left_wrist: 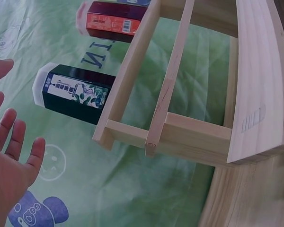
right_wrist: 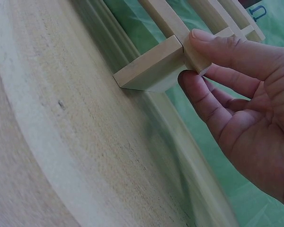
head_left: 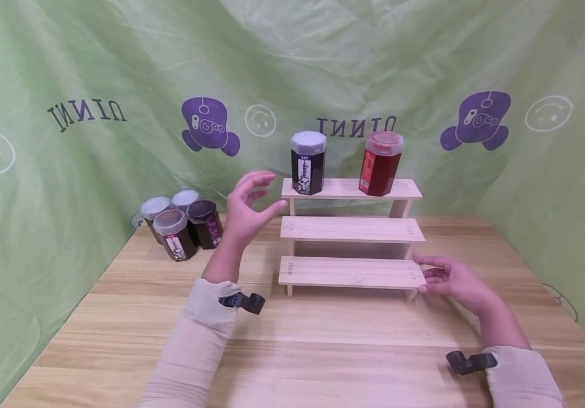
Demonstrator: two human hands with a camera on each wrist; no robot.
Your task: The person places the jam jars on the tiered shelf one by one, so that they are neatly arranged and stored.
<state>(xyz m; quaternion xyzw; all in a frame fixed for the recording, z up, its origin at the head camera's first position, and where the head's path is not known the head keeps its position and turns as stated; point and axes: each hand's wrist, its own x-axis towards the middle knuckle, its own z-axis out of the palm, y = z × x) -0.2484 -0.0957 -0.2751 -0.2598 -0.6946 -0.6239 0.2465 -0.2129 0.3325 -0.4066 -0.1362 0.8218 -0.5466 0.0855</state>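
Observation:
A three-step wooden display stand (head_left: 352, 228) stands on the table. On its top step, a dark jar (head_left: 309, 173) with a whitish lid is at the left and a red jar (head_left: 380, 173) at the right. My left hand (head_left: 246, 212) is raised left of the dark jar, apart from it, fingers spread in a loose curve with nothing in them. The left wrist view also has that gap between the hand and the jar (left_wrist: 78, 92). My right hand (right_wrist: 246, 90) pinches the right end of the lowest step between thumb and fingers; some fingertips are hidden.
Several dark jars stand together at the table's back left, including a jar with a purple-pink label (head_left: 176, 241). The wooden table (head_left: 323, 351) reaches toward me. A green printed curtain (head_left: 292, 68) hangs behind and along the sides.

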